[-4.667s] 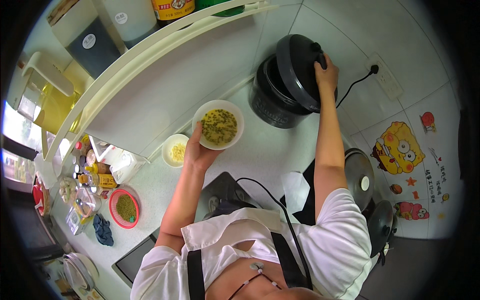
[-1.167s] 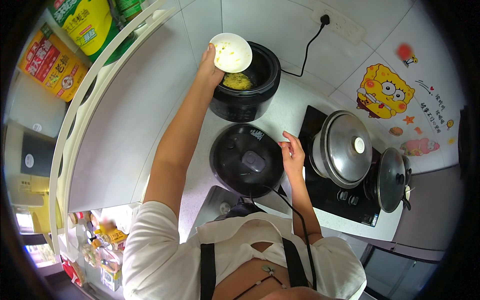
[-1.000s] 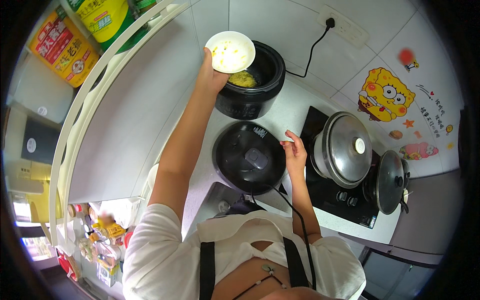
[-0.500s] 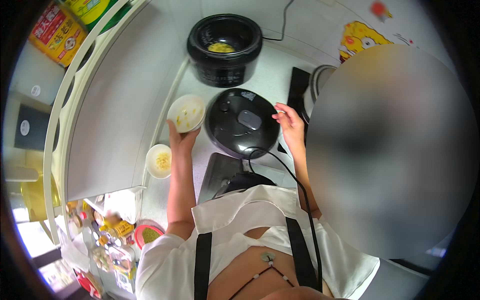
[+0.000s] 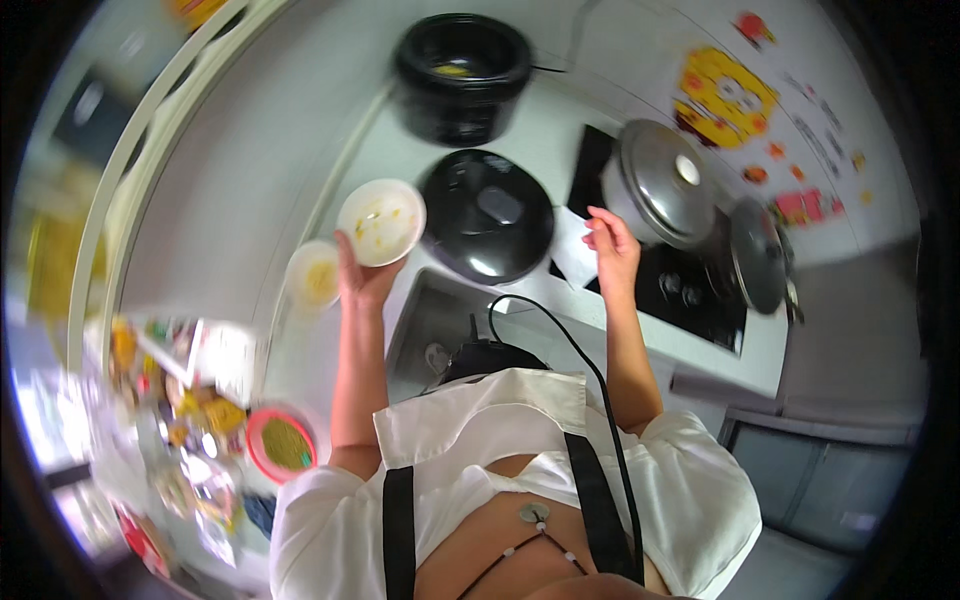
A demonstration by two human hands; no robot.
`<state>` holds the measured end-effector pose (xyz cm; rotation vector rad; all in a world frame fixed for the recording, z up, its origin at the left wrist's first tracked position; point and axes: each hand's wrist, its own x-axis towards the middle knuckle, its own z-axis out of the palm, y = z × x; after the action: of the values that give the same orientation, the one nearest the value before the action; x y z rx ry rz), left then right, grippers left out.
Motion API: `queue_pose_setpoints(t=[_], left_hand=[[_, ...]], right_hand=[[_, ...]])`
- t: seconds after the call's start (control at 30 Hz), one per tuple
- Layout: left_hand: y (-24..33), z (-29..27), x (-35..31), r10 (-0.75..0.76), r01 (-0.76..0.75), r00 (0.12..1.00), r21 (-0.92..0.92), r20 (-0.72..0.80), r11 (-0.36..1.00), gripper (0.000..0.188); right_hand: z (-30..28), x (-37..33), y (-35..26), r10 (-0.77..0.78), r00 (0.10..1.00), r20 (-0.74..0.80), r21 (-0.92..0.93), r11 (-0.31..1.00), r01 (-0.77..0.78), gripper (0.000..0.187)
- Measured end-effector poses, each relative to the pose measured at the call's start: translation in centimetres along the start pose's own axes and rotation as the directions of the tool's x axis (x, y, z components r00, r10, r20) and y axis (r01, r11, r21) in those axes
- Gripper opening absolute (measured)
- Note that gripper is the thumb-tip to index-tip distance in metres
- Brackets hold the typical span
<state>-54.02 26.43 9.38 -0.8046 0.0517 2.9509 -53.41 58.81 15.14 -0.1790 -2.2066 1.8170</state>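
My left hand (image 5: 367, 275) is wrapped round the underside of a white bowl (image 5: 395, 250), tilted toward me with small yellow-green bits stuck inside. A second white bowl (image 5: 300, 270) with pale yellow chopped bits stands beside my left wrist. To the right of the held bowl lies a round black lid (image 5: 460, 235) on the counter. Behind it stands a black rice cooker (image 5: 450, 115), uncovered, with something yellow inside. My right hand (image 5: 618, 262) hovers by the stove edge with fingers loosely curled and partly apart, nothing visible in them. Near it lies a white sheet (image 5: 573, 255), of paper or cloth.
A lidded metal pot (image 5: 635, 195) stands on the black stove (image 5: 700, 312), with a dark lidded pan (image 5: 757, 255) to its right. A sink (image 5: 405, 330) opens before me. At the left are a red basin (image 5: 252, 455) of green grains and several blurred packages.
My view has swung to the right, bringing the stove and pot into sight. My right hand has moved right, away from the black lid. The left hand still holds the bowl.
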Motion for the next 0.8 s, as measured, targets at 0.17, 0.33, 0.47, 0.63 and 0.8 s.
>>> queue_pose_setpoints(t=[0.17,0.33,0.47,0.63,0.8], left_hand=[[0.9,-2.2,-9.1,0.282,-0.292,0.954,0.095,0.106,0.952,0.063],[-0.8,-8.2,-22.3,0.666,-0.665,0.745,-0.032,0.04,0.746,0.057],[-5.6,-13.8,-32.6,0.815,-0.813,0.574,-0.168,-0.075,0.557,0.055],[-13.7,-19.1,-43.5,0.879,-0.911,0.369,-0.307,-0.303,0.276,0.054],[-17.5,-25.0,-52.0,0.892,-0.935,0.168,-0.354,-0.42,0.01,0.056]], right_hand=[[5.2,-0.7,-1.1,-0.041,0.958,0.285,0.073,0.997,0.021,0.017],[12.3,-5.3,-1.4,-0.168,0.743,0.648,0.213,0.976,0.035,0.017],[15.3,-13.7,-1.9,-0.151,0.531,0.834,0.256,0.958,-0.13,0.017],[13.6,-25.9,-3.0,-0.149,0.179,0.973,0.187,0.957,-0.223,0.018],[13.7,-36.0,-4.8,-0.15,-0.089,0.985,0.126,0.965,-0.23,0.019]])
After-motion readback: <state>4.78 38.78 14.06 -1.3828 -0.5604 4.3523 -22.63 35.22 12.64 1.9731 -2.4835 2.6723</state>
